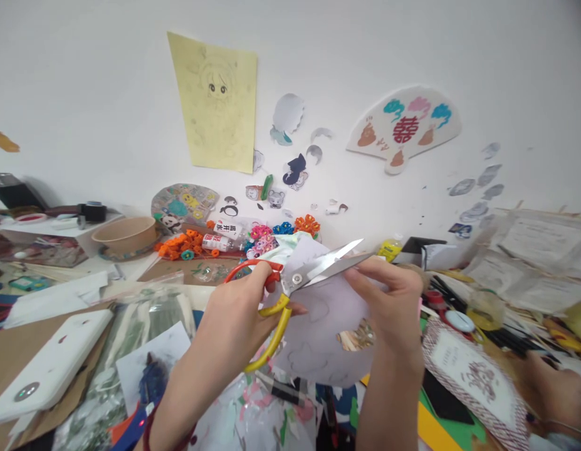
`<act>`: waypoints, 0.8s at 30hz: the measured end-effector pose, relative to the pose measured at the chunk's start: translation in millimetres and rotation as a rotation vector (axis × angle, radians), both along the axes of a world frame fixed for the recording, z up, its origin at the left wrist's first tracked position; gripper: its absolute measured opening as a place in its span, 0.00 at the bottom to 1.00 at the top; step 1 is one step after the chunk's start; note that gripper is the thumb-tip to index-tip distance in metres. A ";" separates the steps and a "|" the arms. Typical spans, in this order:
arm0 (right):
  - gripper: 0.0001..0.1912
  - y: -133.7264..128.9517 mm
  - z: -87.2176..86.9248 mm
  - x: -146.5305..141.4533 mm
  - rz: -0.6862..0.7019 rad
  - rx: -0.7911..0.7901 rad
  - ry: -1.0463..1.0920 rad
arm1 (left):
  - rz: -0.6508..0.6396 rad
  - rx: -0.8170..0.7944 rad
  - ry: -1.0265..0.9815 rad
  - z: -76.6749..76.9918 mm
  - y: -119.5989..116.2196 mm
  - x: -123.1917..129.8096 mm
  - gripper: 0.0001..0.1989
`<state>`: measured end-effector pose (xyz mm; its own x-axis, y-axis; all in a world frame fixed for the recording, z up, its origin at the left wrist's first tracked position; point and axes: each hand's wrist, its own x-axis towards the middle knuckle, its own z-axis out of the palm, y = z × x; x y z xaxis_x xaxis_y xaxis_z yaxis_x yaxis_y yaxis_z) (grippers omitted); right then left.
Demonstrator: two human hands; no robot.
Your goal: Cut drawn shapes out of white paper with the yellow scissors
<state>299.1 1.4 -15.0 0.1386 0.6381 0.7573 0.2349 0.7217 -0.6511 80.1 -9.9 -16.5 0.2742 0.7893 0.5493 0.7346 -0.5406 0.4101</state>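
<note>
My left hand (238, 313) grips scissors (297, 279) by their handles, one red and one yellow. The steel blades stand partly apart and point up to the right. Just beyond and below the blades is a white sheet of paper (313, 341) with faint pencil lines and a hole cut through its lower right. My right hand (391, 291) pinches this paper at its upper right, the fingertips close to the lower blade's tip. Whether those fingertips touch the blade I cannot tell. Under the hands lies a plastic bag (252, 419) with colourful paper scraps.
A white power bank (50, 363) lies on cardboard at left, near a round tan bowl (125, 235). Orange craft flowers (182, 244) sit by the wall. At right are a patterned card (478, 376), black pens and another person's hand (553, 388). Drawings and a paper fan (405, 128) hang on the wall.
</note>
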 end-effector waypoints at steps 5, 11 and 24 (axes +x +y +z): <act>0.10 -5.1 2.6 4.1 -0.032 -0.003 -0.060 | -0.020 -0.002 0.024 3.3 -2.7 -1.6 0.21; 0.10 -10.7 6.0 6.6 -0.033 -0.025 -0.110 | -0.029 -0.030 0.069 6.7 -4.6 -4.3 0.22; 0.05 -7.9 6.3 4.9 -0.114 -0.118 -0.134 | 0.113 0.008 -0.129 5.0 2.7 -6.7 0.21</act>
<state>304.1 -6.5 -8.6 0.1175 0.7096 0.6948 0.4009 0.6062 -0.6869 73.4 -7.2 -11.5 0.1108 0.8065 0.5807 0.7320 -0.4615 0.5012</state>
